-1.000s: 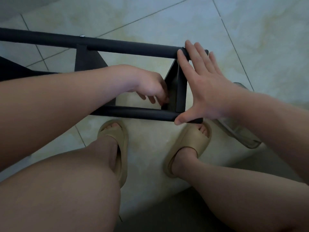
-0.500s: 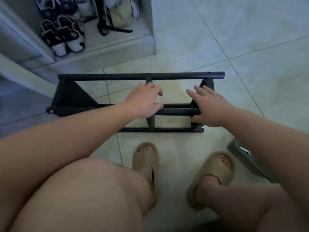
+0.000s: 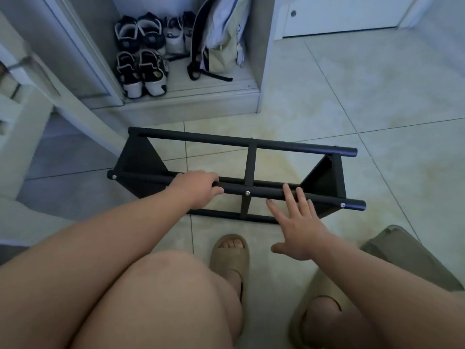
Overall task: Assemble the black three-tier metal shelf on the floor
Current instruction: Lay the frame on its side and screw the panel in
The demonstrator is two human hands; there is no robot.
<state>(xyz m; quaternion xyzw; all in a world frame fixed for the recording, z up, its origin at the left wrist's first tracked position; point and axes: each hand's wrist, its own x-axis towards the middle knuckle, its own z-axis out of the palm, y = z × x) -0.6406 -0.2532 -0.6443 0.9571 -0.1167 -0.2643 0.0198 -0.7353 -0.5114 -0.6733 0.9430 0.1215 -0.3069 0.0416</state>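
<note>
Head view: looking down at the black shelf frame (image 3: 226, 141), sitting low on the tiled floor (image 3: 377, 96) just ahead of the slippered feet (image 3: 230, 255), with only one tier of rails and end panels showing. Gripping the near rail (image 3: 236, 190) with the left hand (image 3: 198, 188), fingers curling round it. Laying the right hand (image 3: 299, 225) spread and flat, fingertips touching the same rail, holding nothing. Probably risking, if lifting or turning one-handed: tipping the frame toward its right end, scraping tile, dropping it onto toes, or straining a half-tightened screw (image 3: 247, 193).
</note>
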